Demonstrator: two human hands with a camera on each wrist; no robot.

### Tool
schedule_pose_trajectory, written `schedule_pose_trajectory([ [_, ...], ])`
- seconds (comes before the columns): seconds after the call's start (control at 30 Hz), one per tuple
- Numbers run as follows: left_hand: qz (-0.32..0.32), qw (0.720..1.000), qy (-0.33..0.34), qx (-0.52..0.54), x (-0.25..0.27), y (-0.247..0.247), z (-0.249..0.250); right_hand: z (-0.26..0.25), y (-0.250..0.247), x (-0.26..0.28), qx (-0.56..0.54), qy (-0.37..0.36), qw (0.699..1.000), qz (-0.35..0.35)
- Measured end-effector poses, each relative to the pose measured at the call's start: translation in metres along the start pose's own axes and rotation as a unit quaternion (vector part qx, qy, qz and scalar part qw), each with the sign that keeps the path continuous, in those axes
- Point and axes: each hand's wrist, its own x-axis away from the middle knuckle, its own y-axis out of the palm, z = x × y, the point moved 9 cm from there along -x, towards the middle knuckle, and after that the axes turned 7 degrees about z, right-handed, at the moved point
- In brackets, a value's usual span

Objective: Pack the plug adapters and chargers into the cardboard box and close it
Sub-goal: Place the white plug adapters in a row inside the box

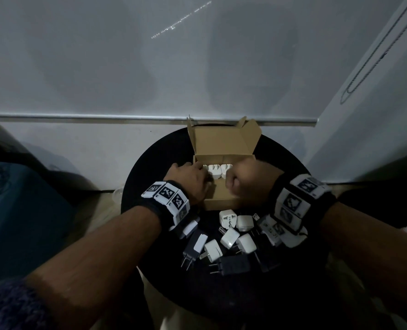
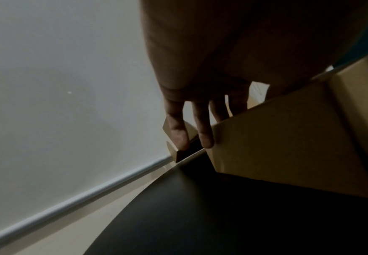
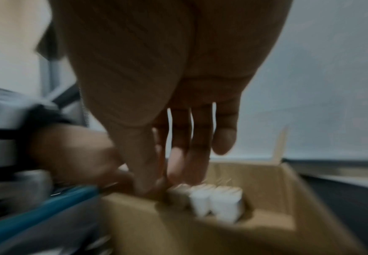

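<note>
An open cardboard box (image 1: 223, 201) stands on a round black table (image 1: 293, 270), its lid (image 1: 223, 141) raised at the back. Three white chargers (image 1: 215, 171) stand in a row inside it. My left hand (image 1: 188, 179) rests at the box's left wall, with straight fingers (image 2: 202, 127) running down the cardboard (image 2: 276, 138). My right hand (image 1: 247, 175) is over the box's right half. Its fingertips (image 3: 178, 163) point down onto the chargers (image 3: 217, 201); that view is blurred. Loose white chargers (image 1: 231, 236) and black adapters (image 1: 235, 265) lie in front of the box.
A white travel adapter (image 1: 226, 217) sits just in front of the box. The table stands close to a white wall with a grey rail (image 1: 150, 117). A blue object (image 1: 19, 210) is on the floor to the left.
</note>
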Motion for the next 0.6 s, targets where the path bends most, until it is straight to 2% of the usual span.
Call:
schedule_pose_trajectory([
  [0.07, 0.023, 0.999, -0.013, 0.024, -0.001, -0.006, -0.002, -0.018, 0.018, 0.023, 0.004, -0.038, 0.997, -0.061],
  [0.1, 0.029, 0.999, -0.02, 0.036, -0.001, -0.009, -0.003, -0.022, 0.03, 0.033, 0.029, -0.036, 0.993, -0.104],
  [0.17, 0.03, 0.998, -0.034, 0.047, 0.0, -0.013, -0.006, -0.021, 0.048, 0.043, 0.084, -0.018, 0.986, -0.142],
  [0.43, -0.018, 0.998, -0.051, 0.037, 0.016, -0.021, -0.019, -0.03, 0.058, 0.043, 0.089, 0.009, 0.994, -0.067],
  [0.6, -0.067, 0.996, -0.057, 0.028, 0.018, -0.018, -0.023, -0.031, 0.041, 0.046, -0.004, 0.028, 1.0, -0.011],
])
